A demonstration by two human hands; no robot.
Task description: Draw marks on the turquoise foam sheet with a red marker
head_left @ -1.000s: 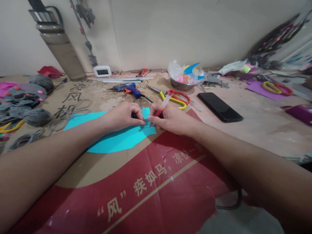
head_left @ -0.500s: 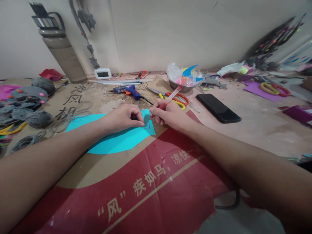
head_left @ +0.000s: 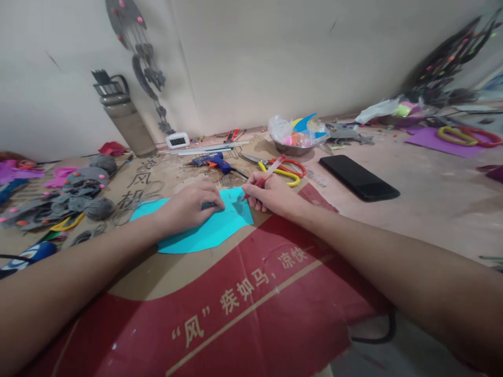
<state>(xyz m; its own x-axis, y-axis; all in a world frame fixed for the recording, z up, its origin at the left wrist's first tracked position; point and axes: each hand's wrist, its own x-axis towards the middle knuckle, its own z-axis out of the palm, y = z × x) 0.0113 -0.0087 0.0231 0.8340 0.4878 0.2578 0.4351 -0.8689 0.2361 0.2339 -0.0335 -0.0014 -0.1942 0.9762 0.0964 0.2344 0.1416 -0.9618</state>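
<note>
A turquoise foam sheet point(head_left: 208, 230) lies on the red and brown cardboard point(head_left: 243, 303) in front of me. My left hand point(head_left: 190, 207) rests on the sheet with its fingers pinched on a small dark piece I cannot make out. My right hand point(head_left: 271, 195) sits at the sheet's right edge and grips a red and white pen point(head_left: 265, 177), its tip down on the turquoise surface next to a faint drawn outline.
Behind my hands lie a blue glue gun point(head_left: 214, 161), yellow and red scissors point(head_left: 285, 170), a metal bowl of scraps point(head_left: 294, 144) and a black phone point(head_left: 358, 177). Grey yarn and felt pieces point(head_left: 66, 199) crowd the left. A bottle point(head_left: 126, 118) and small clock point(head_left: 177, 140) stand by the wall.
My head has lifted and turned left, so everything sits lower and more of the wall shows. My right hand has drawn the pen slightly right, away from my left hand's fingers.
</note>
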